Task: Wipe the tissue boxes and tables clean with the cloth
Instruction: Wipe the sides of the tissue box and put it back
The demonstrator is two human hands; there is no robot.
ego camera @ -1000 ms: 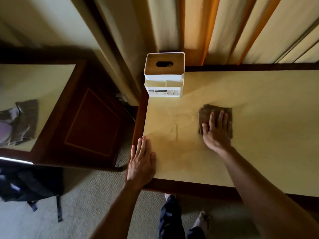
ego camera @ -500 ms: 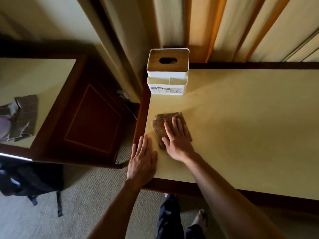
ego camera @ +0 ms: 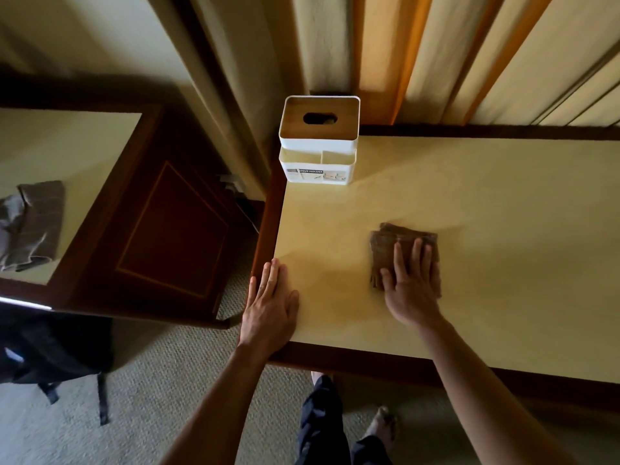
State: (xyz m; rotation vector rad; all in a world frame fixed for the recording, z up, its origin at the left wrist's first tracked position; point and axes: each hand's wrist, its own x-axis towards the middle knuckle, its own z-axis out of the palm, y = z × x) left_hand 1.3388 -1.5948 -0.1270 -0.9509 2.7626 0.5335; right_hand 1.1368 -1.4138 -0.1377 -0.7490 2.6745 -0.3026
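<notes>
The right hand (ego camera: 411,290) lies flat on the brown cloth (ego camera: 399,250), with the fingers straight and spread, and presses it on the table (ego camera: 486,229); it does not curl around it. The cloth is folded in a rough square, has a soft ribbed texture, and part of it is hidden under the palm. The left hand (ego camera: 270,308) also rests open, palm down, on the near left corner of the same table, with the fingers together.

The table top is smooth and pale yellow, with a dark brown wooden edge. The tissue box (ego camera: 318,142) stands upright at the far left corner of the table, well apart from the cloth. It is a white box with rounded corners, a wooden lid with an oval slot, and two small open compartments in front; the label is only partly readable.

To the left of the table is a second table (ego camera: 63,152) with a dark wooden side, and a grey striped cloth (ego camera: 33,226) lies crumpled on it, cut off by the frame edge. Behind the table hang curtains (ego camera: 436,55). Below it I see carpet (ego camera: 174,397), a dark bag (ego camera: 50,357) that is hard to make out, and the person's bare foot (ego camera: 380,427).
</notes>
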